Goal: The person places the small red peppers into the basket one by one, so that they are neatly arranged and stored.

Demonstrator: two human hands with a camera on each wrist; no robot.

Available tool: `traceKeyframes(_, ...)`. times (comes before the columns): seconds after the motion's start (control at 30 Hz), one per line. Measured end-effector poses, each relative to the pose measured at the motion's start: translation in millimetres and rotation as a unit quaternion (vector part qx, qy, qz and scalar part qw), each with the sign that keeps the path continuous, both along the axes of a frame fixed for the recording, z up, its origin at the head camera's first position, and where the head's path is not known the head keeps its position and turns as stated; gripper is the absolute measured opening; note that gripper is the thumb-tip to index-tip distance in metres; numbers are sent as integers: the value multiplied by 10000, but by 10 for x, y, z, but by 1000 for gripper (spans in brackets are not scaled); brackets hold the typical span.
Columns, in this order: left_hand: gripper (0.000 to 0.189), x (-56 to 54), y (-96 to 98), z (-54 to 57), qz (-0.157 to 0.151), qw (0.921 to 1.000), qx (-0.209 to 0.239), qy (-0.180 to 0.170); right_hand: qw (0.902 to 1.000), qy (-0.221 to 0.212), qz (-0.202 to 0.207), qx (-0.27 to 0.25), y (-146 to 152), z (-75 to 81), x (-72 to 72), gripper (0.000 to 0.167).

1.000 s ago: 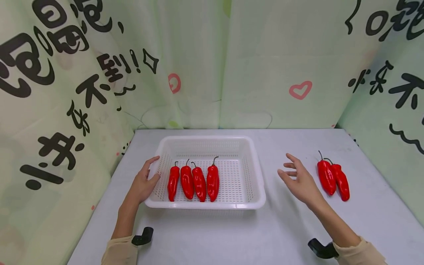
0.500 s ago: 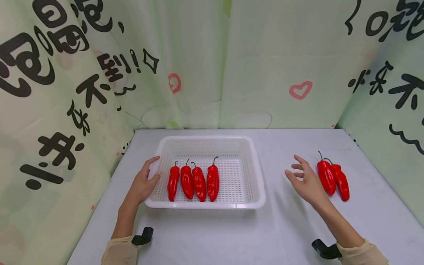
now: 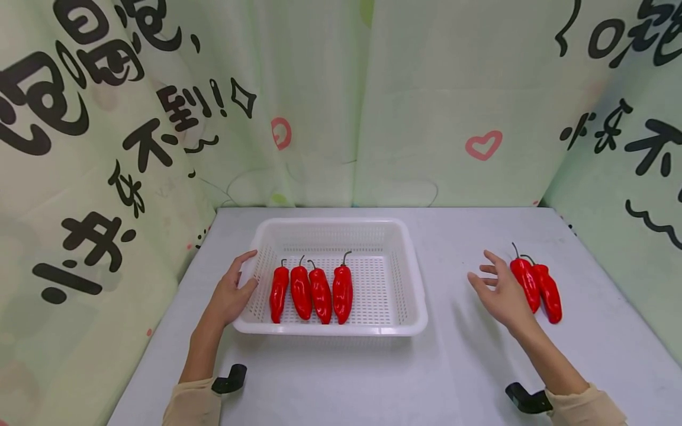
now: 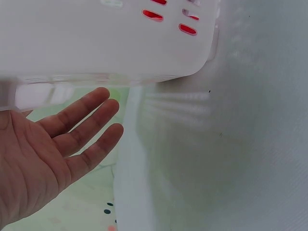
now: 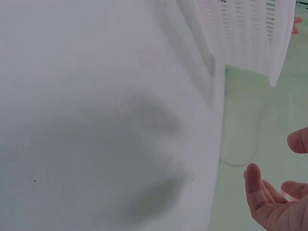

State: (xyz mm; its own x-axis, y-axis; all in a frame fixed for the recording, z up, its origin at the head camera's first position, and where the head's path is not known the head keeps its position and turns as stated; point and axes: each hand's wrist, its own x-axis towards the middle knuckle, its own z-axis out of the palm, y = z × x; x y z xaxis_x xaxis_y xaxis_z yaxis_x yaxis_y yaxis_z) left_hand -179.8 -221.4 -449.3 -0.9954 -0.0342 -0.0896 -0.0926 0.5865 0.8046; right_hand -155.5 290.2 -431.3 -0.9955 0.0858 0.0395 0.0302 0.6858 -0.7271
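A white plastic basket holds several red chili peppers, lying in a row on its perforated floor. My left hand is at the basket's left side, index fingertip and thumb tip right at the rim. In the left wrist view, several fingers of it stretch out straight beside the basket's rim. My right hand hovers over the table with loosely bent fingers and nothing in it. Just right of it lie two more red chili peppers, side by side; the hand covers part of the nearer one.
A white cloth-covered table carries everything. A pale green curtain with black lettering and pink hearts encloses it at the back and sides. Black camera mounts sit at both sleeves.
My right hand has drifted to the right, closer to the two loose chili peppers, and now overlaps the left one. My left hand and the basket have stayed put.
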Motion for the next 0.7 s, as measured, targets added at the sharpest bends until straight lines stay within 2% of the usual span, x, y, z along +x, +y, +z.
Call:
traceKeyframes(0.47, 66, -1, 10, 11, 23, 10000, 2, -18, 9992, 111, -307, 211, 164, -40, -50, 79)
traceKeyframes(0.7, 65, 5, 9, 14, 22, 10000, -49, -6, 9977, 202, -398, 502, 268, -81, -62, 77)
